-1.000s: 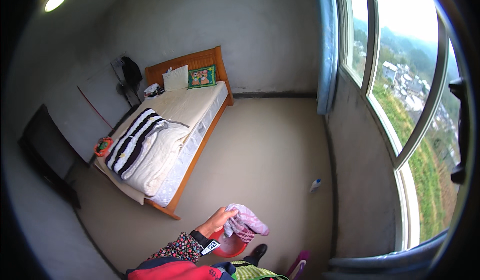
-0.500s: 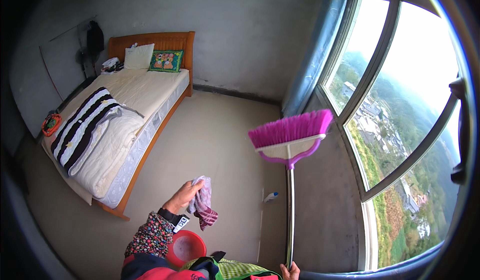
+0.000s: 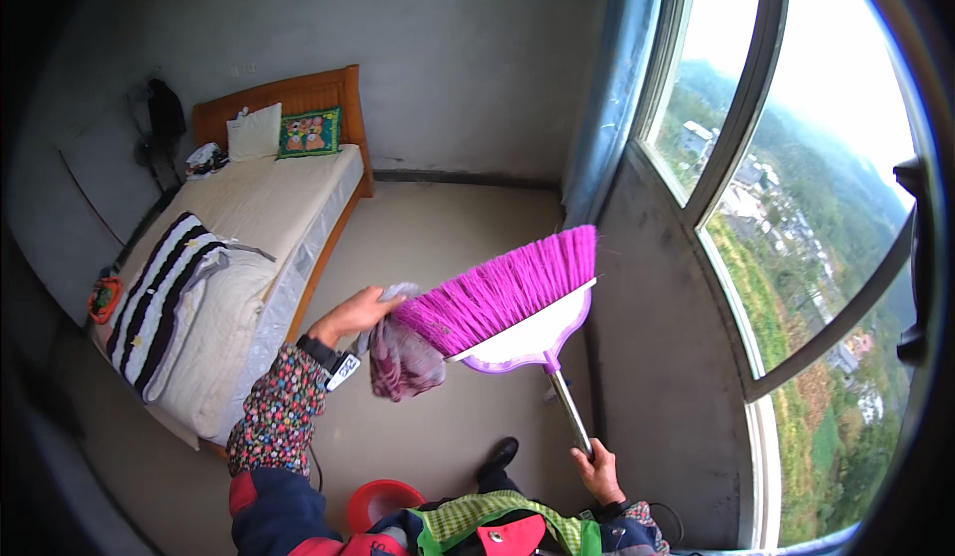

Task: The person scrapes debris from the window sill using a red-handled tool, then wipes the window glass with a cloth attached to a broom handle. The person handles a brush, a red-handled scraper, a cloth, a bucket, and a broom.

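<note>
A broom with bright magenta bristles (image 3: 507,287) and a white and purple head is held up in front of me, bristles toward the window side and away. My right hand (image 3: 599,471) is wrapped round its metal handle, below the head. With my left hand (image 3: 360,313) I grip a cloth (image 3: 406,359), patterned in grey and dull purple, which hangs down at the left end of the bristles. The cloth and bristles overlap in view, and the cloth's top lies against the bristle tips. My left fingertips are partly hidden by the cloth.
A red basin (image 3: 360,504) stands on the floor close to me, near my black shoe (image 3: 499,454). At the left is a bed (image 3: 288,190) with pillows and a striped blanket (image 3: 159,287). A wall with large windows (image 3: 736,158) and a blue curtain (image 3: 600,108) runs along the right.
The broom has tilted and come left and nearer, and my right hand has risen along with the handle. My left hand has lifted the cloth to the bristles. My view has shifted slightly.
</note>
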Demonstrator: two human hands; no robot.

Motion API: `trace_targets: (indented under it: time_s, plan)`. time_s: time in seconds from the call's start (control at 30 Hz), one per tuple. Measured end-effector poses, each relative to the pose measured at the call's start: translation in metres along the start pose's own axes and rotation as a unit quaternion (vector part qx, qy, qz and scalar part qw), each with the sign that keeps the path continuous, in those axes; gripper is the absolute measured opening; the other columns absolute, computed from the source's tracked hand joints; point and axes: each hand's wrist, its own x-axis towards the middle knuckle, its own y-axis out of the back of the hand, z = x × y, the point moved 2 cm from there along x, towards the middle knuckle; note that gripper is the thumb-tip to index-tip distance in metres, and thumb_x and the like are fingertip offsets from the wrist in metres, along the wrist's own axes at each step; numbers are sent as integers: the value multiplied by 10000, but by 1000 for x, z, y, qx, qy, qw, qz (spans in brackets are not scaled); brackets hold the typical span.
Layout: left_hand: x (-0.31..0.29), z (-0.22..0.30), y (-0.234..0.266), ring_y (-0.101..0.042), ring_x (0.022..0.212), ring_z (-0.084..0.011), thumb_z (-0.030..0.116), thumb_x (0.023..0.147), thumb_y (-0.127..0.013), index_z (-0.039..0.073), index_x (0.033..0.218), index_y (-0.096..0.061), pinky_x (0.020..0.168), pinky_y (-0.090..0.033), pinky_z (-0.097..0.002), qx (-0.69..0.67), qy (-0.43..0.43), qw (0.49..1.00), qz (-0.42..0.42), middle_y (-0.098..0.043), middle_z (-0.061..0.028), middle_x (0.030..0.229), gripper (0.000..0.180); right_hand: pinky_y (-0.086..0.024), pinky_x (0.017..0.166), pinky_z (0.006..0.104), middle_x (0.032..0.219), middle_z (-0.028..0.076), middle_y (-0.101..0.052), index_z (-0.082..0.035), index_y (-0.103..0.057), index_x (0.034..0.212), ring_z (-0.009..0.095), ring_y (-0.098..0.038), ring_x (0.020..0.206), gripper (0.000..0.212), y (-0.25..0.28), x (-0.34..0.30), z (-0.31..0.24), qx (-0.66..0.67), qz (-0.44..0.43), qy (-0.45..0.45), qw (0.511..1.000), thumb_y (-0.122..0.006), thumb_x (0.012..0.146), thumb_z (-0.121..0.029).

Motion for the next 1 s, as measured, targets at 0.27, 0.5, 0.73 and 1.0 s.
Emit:
trace_targets:
  time_s: [0.27, 0.5, 0.73, 1.0]
  plan:
    - [146, 80, 59, -605, 984, -172, 306, 1006, -531, -32, 1223, -589, 910, -464, -323, 256, 29, 966, -30, -681, -102, 1086, 406, -353, 505, 280, 625, -27, -464, -24, -555, 798, 67, -397, 586, 328, -23, 77, 55, 189, -193, -166, 948, -578, 979, -297]
    - [291, 138, 30, -660, 938, -366, -60, 814, -507, 87, 1251, -600, 812, -509, -385, 447, -92, 882, -119, -677, -217, 1010, 470, -335, 516, 269, 643, -54, -434, -26, -556, 842, 59, -377, 593, 360, 16, 98, 45, 282, -266, -260, 885, -510, 1011, -340]
    - [361, 185, -26, -639, 726, -366, -46, 713, -567, 119, 1256, -603, 652, -512, -417, 594, -245, 736, -213, -657, -189, 825, 568, -395, 555, 308, 627, -3, -463, -9, -546, 822, 96, -425, 612, 424, 5, 101, 54, 262, -255, -189, 912, -502, 1008, -388]
    - [360, 240, -77, -612, 590, -250, 11, 757, -588, 185, 1231, -616, 542, -512, -357, 678, -437, 552, -209, -561, -74, 701, 506, -446, 603, 374, 664, 141, -558, 29, -584, 893, 208, -531, 620, 445, -11, 70, 38, 258, -177, -139, 940, -513, 1000, -397]
